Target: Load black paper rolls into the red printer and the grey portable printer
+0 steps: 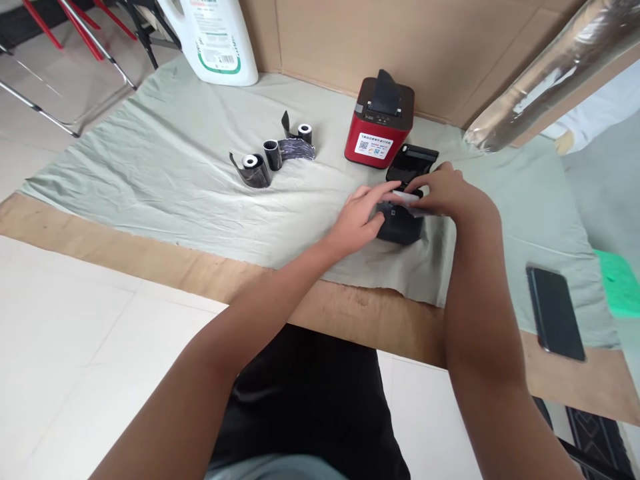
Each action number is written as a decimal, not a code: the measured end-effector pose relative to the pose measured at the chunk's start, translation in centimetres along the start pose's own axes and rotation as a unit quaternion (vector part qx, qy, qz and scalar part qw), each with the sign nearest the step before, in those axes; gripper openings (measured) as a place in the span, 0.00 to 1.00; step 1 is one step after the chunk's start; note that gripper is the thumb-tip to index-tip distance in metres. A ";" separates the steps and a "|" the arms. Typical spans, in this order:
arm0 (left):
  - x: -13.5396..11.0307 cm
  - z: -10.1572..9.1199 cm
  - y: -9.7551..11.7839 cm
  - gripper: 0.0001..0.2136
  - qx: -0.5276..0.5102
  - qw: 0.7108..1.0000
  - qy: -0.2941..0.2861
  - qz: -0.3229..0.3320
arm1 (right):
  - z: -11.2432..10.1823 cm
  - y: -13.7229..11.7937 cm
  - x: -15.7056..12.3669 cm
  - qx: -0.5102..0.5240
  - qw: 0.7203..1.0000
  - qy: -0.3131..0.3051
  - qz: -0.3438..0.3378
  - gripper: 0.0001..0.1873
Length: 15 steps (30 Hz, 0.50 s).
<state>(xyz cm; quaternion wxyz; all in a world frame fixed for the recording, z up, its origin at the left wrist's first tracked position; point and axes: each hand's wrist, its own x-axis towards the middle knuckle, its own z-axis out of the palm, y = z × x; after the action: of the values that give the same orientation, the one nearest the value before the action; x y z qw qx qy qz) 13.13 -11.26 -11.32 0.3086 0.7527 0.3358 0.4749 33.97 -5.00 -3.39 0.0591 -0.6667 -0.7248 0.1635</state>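
A small black receipt printer (400,225) lies on the cloth with its lid (413,163) raised toward the back. At its paper bay is a white paper roll (406,197), partly covered by fingers. My left hand (356,221) comes from the left, its thumb against the printer's side and its fingers reaching over the bay to the roll. From the right, my right hand (443,190) pinches the roll, with a loose strip of paper under its fingers. Just behind stands a red and black label printer (380,123) with a black strip rising from its top.
Partly unwound black rolls (256,172) sit left on the grey-green cloth (175,180). A white jug (217,43) stands at the back left, before a cardboard wall (330,47). A phone (555,312) lies near the front right edge. A plastic-wrapped roll (545,73) leans at the back right.
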 end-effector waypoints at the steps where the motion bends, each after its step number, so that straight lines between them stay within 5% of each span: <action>1: 0.0 0.0 0.1 0.26 -0.007 1.000 0.019 0.000 | -0.7 -0.2 -0.4 0.006 1.000 0.007 -0.013 0.13; 7: 0.4 0.5 -0.4 0.19 -0.120 0.983 0.126 -0.052 | -4.5 -3.4 -4.7 0.042 0.993 0.052 -0.093 0.10; 11: 0.6 0.6 -1.1 0.22 -0.218 0.962 0.135 -0.091 | -4.6 -6.2 -6.4 0.068 0.985 0.016 -0.158 0.11; 15: 0.9 0.2 -1.4 0.24 -0.244 0.958 0.143 -0.049 | -3.8 -6.6 -5.7 0.190 0.972 -0.040 -0.132 0.11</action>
<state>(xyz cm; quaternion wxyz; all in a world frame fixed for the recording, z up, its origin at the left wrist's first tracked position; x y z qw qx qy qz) 13.27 -9.73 -12.03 0.4544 0.5613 0.2868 0.6294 29.46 -10.44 3.01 0.1765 -0.5349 -0.7638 0.3152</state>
